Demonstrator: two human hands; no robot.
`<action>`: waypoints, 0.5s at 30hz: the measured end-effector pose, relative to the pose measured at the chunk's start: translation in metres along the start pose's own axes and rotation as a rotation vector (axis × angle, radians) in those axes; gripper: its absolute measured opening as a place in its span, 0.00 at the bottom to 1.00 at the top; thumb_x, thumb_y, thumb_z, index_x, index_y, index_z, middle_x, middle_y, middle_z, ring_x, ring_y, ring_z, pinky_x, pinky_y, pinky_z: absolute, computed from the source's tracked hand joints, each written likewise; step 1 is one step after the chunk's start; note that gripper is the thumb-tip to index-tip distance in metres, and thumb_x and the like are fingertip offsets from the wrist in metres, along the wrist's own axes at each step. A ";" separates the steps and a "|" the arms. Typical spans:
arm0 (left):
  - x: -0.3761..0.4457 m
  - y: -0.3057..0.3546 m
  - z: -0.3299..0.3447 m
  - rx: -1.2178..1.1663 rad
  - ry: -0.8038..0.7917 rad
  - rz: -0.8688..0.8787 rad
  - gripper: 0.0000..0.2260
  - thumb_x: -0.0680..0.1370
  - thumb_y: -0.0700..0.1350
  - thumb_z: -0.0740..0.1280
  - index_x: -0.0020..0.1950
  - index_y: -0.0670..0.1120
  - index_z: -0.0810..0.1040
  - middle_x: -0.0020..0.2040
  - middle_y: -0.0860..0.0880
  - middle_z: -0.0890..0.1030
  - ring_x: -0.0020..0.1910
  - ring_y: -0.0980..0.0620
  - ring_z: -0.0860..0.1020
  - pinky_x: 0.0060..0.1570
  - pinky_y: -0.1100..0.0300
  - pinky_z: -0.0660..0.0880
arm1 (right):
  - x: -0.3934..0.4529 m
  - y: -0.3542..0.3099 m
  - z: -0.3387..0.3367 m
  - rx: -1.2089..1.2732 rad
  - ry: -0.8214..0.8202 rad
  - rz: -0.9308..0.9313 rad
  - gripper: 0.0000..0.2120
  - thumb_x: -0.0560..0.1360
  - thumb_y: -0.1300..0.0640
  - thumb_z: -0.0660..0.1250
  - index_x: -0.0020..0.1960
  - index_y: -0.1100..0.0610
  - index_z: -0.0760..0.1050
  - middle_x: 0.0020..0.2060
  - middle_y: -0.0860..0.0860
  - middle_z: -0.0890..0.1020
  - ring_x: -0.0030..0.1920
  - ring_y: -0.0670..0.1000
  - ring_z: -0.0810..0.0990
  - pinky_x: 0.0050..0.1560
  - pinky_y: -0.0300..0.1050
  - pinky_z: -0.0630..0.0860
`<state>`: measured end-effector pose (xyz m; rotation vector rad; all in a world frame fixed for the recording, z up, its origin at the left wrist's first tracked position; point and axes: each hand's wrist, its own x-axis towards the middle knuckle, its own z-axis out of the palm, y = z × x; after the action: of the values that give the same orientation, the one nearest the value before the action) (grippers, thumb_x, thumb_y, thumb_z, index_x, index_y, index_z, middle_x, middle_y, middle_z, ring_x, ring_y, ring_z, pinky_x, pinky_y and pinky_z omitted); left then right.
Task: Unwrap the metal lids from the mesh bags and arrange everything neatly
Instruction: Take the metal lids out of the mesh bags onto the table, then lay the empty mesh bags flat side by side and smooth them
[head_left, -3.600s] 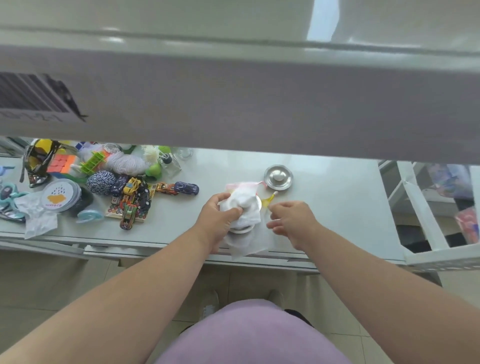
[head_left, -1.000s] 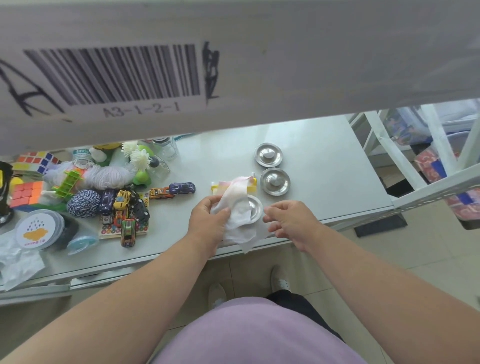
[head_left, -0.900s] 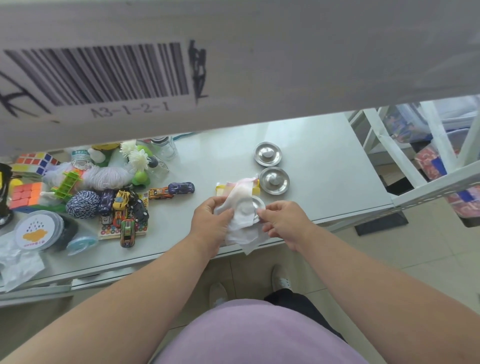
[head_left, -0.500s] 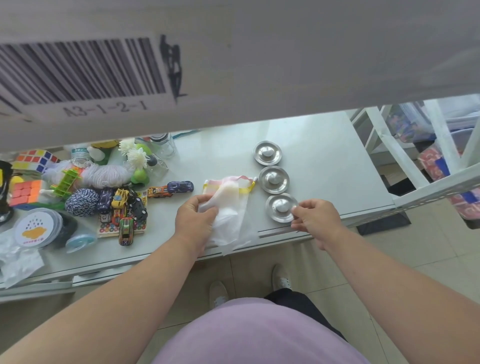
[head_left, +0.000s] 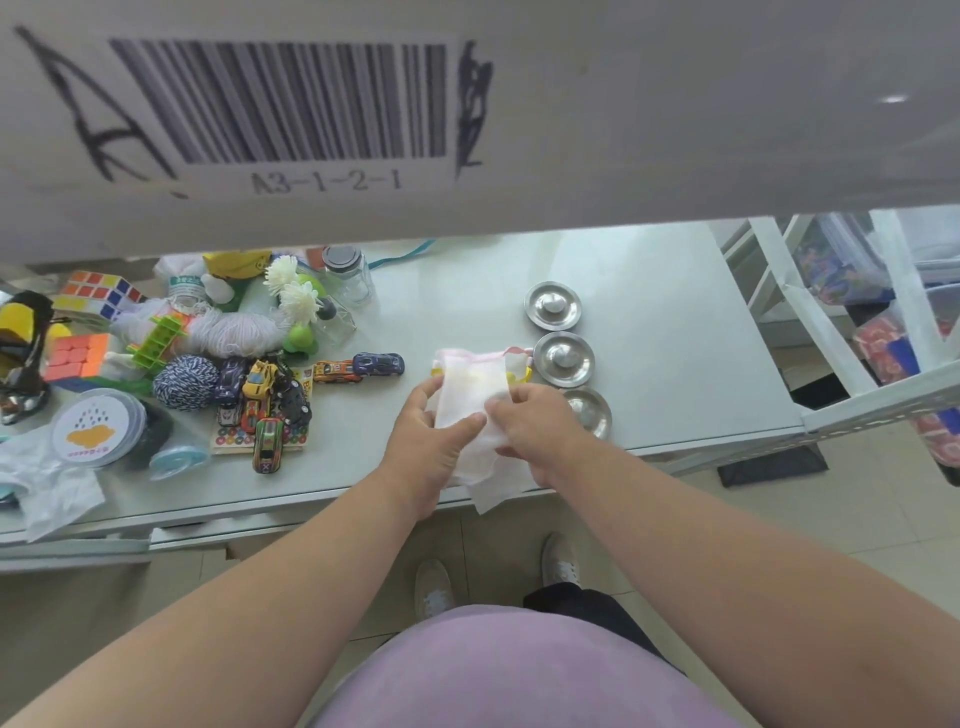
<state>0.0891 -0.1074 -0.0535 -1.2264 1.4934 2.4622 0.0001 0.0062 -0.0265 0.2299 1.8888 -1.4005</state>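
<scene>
Three round metal lids lie in a column on the grey table: the far lid (head_left: 552, 305), the middle lid (head_left: 564, 359) and the near lid (head_left: 589, 410), partly behind my right hand. My left hand (head_left: 428, 436) and my right hand (head_left: 537, 427) both pinch the white mesh bags (head_left: 470, 392), a limp stack with pink and yellow trim at its far end. The bags lie on the table just left of the lids and hang over the front edge. Whether a lid is still inside the bags is hidden.
Clutter fills the table's left half: toy cars (head_left: 265, 400), a ball of twine (head_left: 186, 382), puzzle cubes (head_left: 78, 358), a round tin (head_left: 98, 428), glass jars (head_left: 350, 273). A barcoded shelf beam (head_left: 311, 114) overhangs the back. A white rack (head_left: 852, 364) stands at the right.
My right hand let go of the third lid, left beside the other two, and came back to the bags. Both hands now hold the mesh bags.
</scene>
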 end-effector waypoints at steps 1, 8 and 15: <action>-0.001 -0.001 -0.001 0.007 -0.014 0.008 0.34 0.77 0.34 0.78 0.79 0.52 0.70 0.66 0.40 0.85 0.62 0.34 0.85 0.48 0.40 0.86 | 0.004 0.000 0.001 0.019 0.022 0.020 0.06 0.80 0.63 0.66 0.48 0.59 0.82 0.46 0.58 0.86 0.42 0.55 0.86 0.37 0.48 0.85; -0.004 -0.004 -0.002 0.165 0.058 0.086 0.32 0.76 0.31 0.76 0.77 0.51 0.73 0.63 0.44 0.83 0.58 0.44 0.85 0.49 0.53 0.87 | 0.018 -0.013 -0.029 -0.207 0.138 -0.153 0.07 0.78 0.58 0.64 0.50 0.55 0.81 0.44 0.55 0.85 0.43 0.58 0.85 0.44 0.58 0.86; 0.001 0.004 0.012 0.240 0.214 0.121 0.43 0.72 0.32 0.73 0.84 0.56 0.65 0.65 0.44 0.83 0.57 0.45 0.86 0.55 0.51 0.84 | 0.044 -0.023 -0.107 -0.233 0.227 -0.222 0.07 0.78 0.58 0.65 0.49 0.52 0.82 0.42 0.56 0.83 0.39 0.55 0.81 0.41 0.57 0.83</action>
<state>0.0795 -0.1011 -0.0481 -1.4253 1.9041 2.1905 -0.0925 0.0788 -0.0273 0.0676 2.3043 -1.3250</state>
